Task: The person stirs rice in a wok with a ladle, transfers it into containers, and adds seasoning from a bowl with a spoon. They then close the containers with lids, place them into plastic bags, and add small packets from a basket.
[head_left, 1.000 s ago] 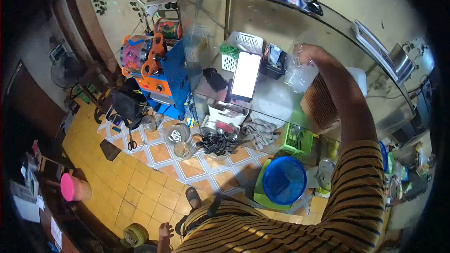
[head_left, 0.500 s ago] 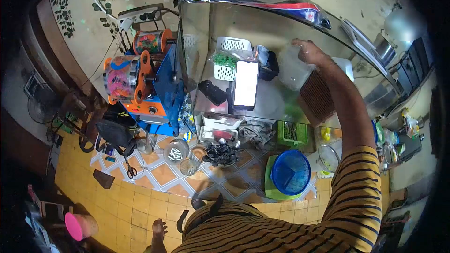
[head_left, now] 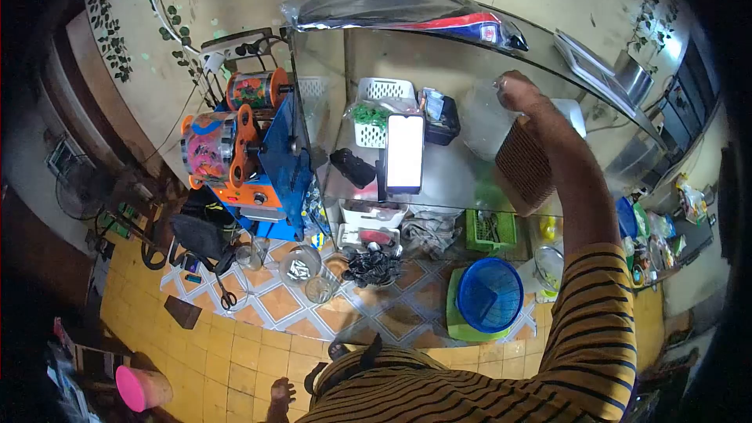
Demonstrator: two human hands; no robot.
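Note:
My right arm reaches forward into the glass display case. The closed fingers of my right hand grip the top of what looks like a clear plastic bag; its contents cannot be made out. Just below that hand leans a brown ribbed piece. My left hand hangs low by my side above the yellow floor, fingers loosely apart and holding nothing. A phone with a bright white screen stands upright at the middle of the case.
White baskets and a black container sit inside the case. At left stands a blue and orange machine with drums. Along the counter are a blue basket, a green basket, a glass and scissors.
The camera view has tilted upward, so most things sit slightly lower. My right hand keeps its grip on the clear bag, which has shifted little. My left hand still hangs at my side.

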